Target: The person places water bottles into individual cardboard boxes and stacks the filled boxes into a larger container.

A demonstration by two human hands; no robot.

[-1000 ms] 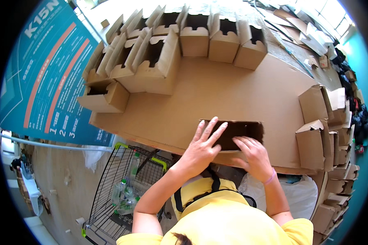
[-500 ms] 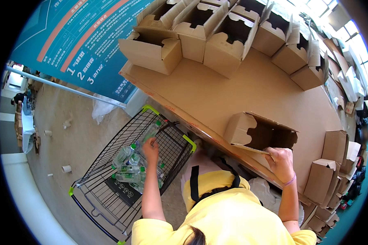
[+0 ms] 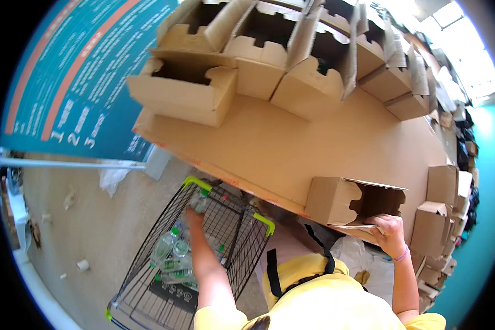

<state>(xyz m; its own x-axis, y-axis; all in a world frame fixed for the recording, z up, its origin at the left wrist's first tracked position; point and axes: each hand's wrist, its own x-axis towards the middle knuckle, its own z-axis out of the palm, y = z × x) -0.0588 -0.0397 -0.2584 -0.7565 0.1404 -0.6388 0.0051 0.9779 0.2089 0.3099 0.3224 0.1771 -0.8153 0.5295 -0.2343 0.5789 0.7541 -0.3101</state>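
My left hand (image 3: 193, 216) reaches into the shopping cart and closes around a clear plastic bottle (image 3: 200, 202) with a green cap, near the cart's far end. Its fingers are partly hidden by the bottle and blur. Several similar bottles (image 3: 164, 248) lie piled lower in the black wire cart (image 3: 133, 269). On the right, my right hand (image 3: 389, 230) grips the near flap of an open cardboard box (image 3: 325, 202). That box lies by the front edge of a cardboard-covered table (image 3: 269, 144), its opening facing right; its inside is mostly in shadow.
Several open cardboard boxes (image 3: 203, 104) stand along the table's far side. More boxes (image 3: 430, 234) are stacked at the right. A blue printed banner (image 3: 77, 110) stands at the left, with a pole (image 3: 71, 163) below it. White plastic (image 3: 349, 256) lies below the table edge.
My view has shifted, so table and cart sit lower in it. My left hand has moved toward the cart's far end with the bottle. My right hand still grips the box flap.
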